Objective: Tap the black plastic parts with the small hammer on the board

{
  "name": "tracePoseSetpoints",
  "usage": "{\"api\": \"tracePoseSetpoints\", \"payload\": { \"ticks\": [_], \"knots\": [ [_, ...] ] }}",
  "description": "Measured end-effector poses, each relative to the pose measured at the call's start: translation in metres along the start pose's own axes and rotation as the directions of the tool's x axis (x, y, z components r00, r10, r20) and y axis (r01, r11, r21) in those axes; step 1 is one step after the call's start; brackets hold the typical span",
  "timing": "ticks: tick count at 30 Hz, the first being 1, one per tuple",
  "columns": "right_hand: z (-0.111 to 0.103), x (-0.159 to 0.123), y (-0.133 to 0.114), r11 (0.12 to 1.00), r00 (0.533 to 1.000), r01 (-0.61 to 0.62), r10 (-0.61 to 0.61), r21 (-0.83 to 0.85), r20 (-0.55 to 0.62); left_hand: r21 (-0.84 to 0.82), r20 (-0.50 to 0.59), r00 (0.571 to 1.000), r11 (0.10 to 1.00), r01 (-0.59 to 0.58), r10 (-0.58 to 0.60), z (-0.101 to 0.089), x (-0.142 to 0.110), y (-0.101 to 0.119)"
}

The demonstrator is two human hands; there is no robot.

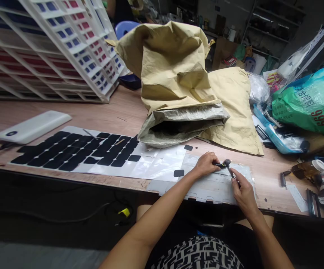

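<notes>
My left hand [206, 164] rests on a grey sheet [206, 186] at the table's front edge, fingers closed in a pinch on a small dark part with a round grey head [225, 163]. My right hand [241, 190] is closed round a thin metal tool [231, 172] whose tip meets that part. Two loose black pads [179, 173] lie just left of my left hand. A long backing sheet [156, 164] carries rows of black pads [74, 149] further left.
A large tan paper sack [178, 74] lies open behind my hands. A white power bank [33, 126] sits at the left, a white compartment rack [66, 48] behind it. Green and clear plastic bags [310, 101] and small items crowd the right end.
</notes>
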State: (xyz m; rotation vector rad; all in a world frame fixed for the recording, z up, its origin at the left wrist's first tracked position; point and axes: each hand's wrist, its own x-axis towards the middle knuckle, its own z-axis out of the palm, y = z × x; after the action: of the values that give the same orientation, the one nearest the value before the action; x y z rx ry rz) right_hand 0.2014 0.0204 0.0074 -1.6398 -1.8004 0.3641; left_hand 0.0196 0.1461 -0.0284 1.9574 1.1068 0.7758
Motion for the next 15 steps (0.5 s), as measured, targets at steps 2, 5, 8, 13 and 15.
{"api": "tracePoseSetpoints", "payload": {
  "ticks": [2, 5, 8, 13, 15],
  "knots": [
    [-0.003, 0.008, 0.006, 0.999, 0.999, -0.033, 0.033, -0.002, -0.006, 0.000, -0.002, 1.000, 1.000, -0.002, 0.002, 0.000, 0.000, 0.000],
    [-0.008, 0.039, 0.023, 0.996, 0.993, -0.068, 0.061, -0.066, -0.097, 0.016, -0.007, 1.000, 1.000, -0.014, 0.014, 0.000, 0.000, -0.001],
    [-0.011, 0.082, 0.047, 0.960, 0.967, -0.163, 0.110, -0.229, -0.228, 0.028, -0.005, 0.999, 0.999, -0.035, 0.035, 0.000, -0.001, -0.002],
    [-0.002, 0.123, 0.080, 0.791, 0.949, -0.293, 0.170, -0.538, -0.267, 0.026, -0.008, 0.999, 0.998, -0.053, 0.053, 0.001, -0.001, -0.004],
    [0.006, 0.122, 0.086, 0.738, 0.955, -0.263, 0.105, -0.622, -0.279, 0.027, -0.006, 0.998, 0.998, -0.059, 0.060, 0.001, 0.001, -0.006]
  ]
}}
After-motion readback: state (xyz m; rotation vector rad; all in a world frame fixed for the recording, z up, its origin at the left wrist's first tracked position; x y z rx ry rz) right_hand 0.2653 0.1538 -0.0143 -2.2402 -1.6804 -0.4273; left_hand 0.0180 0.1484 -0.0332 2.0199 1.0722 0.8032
